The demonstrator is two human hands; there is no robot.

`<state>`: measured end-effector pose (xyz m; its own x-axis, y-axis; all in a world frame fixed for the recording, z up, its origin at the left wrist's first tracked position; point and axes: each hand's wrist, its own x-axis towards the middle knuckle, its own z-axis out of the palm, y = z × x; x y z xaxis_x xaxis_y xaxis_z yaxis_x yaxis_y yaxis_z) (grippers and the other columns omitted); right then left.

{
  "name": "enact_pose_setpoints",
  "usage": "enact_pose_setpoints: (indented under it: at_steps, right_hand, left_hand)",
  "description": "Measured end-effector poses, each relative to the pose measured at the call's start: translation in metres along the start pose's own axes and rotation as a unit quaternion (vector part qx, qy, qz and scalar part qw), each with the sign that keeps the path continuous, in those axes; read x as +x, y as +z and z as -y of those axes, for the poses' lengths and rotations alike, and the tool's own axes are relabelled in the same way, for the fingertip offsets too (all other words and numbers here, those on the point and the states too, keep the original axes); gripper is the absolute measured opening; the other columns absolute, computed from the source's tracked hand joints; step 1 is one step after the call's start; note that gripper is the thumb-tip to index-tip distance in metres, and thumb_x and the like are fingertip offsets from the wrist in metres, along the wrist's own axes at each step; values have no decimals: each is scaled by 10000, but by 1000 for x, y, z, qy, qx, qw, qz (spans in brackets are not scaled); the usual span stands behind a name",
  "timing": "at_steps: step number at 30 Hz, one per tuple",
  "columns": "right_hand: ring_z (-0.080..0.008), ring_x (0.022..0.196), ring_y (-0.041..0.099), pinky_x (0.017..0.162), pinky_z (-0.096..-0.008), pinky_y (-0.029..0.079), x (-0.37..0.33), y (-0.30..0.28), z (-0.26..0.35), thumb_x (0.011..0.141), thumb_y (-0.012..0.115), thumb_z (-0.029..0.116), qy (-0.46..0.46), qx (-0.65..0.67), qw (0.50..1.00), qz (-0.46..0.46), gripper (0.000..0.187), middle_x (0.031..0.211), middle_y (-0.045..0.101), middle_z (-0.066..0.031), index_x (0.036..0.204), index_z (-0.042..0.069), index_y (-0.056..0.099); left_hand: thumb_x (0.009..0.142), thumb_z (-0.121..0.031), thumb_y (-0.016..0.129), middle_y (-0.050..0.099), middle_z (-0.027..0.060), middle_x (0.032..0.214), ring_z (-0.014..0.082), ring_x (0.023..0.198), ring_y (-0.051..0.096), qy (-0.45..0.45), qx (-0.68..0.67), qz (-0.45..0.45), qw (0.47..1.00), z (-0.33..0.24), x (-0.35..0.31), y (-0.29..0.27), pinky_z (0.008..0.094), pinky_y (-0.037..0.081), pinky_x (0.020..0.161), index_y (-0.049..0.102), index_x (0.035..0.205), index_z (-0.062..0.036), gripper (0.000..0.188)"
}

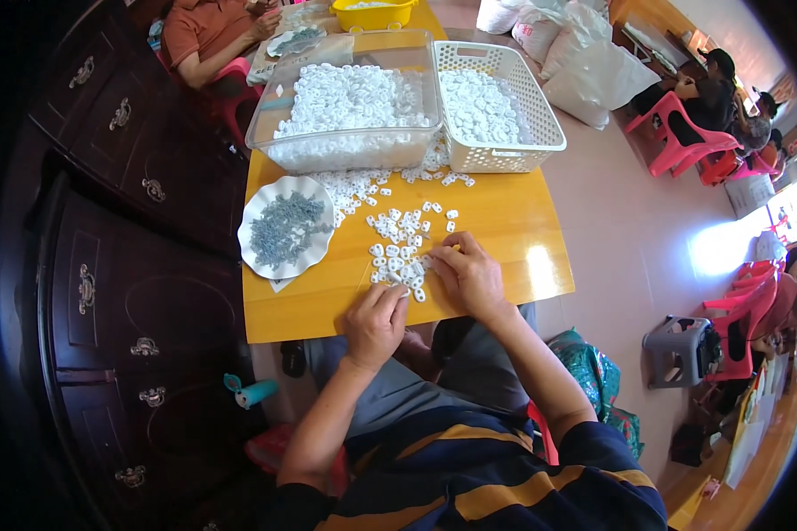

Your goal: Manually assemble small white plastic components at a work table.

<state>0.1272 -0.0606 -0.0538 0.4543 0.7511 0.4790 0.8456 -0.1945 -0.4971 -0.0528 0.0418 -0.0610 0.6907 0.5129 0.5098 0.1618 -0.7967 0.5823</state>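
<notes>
Small white plastic pieces with two holes (393,250) lie in a loose pile on the yellow wooden table (522,234). At the near side of the pile, my left hand (376,326) is closed, with a white piece at its fingertips. My right hand (473,276) has thumb and forefinger pinched together at the pile's right side; whatever they hold is too small to make out. Left of the pile sits a white scalloped plate (250,241) heaped with small grey-blue pieces (285,230).
Behind the pile stand a clear plastic bin (345,152) and a white perforated basket (505,159), both full of white pieces. A yellow tub (374,16) and another person (212,40) are beyond. Dark cabinets (106,203) line the left; pink chairs (682,137) stand right.
</notes>
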Motion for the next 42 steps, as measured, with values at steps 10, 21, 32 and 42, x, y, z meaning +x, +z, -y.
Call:
enact_pose_setpoints:
  at_steps: [10,21,32,42]
  right_hand:
    - [-342,781,692,683,-445,567,30,11,-14,896,712,211,67,26,997,32,105,897,680,-114,928,113,732]
    - [-361,832,717,717,-482,583,42,39,-37,861,669,228,48,-11,996,78,132,957,709,-151,898,111,718]
    - [-353,848,697,713,-474,571,55,27,-24,868,679,213,44,-19,993,105,126,953,674,-127,889,89,688]
    - [-352,818,719,688,-468,585,48,36,-22,829,673,171,28,-18,996,78,138,942,693,-162,902,54,684]
  left_hand:
    - [887,-64,710,681,91,902,322,790,692,-1,-20,-5,1000,-1,-2,-3,414,553,678,720,995,-70,108]
    - [898,-71,690,703,124,944,343,848,694,8,-22,12,1000,5,-2,7,418,559,729,729,990,-52,102]
    - [929,-79,660,682,133,918,347,820,683,5,-6,44,999,6,-6,11,423,550,693,728,1016,-28,121]
    - [957,-83,656,673,129,905,329,796,680,28,-6,37,999,4,-6,9,406,545,664,726,1013,-14,113]
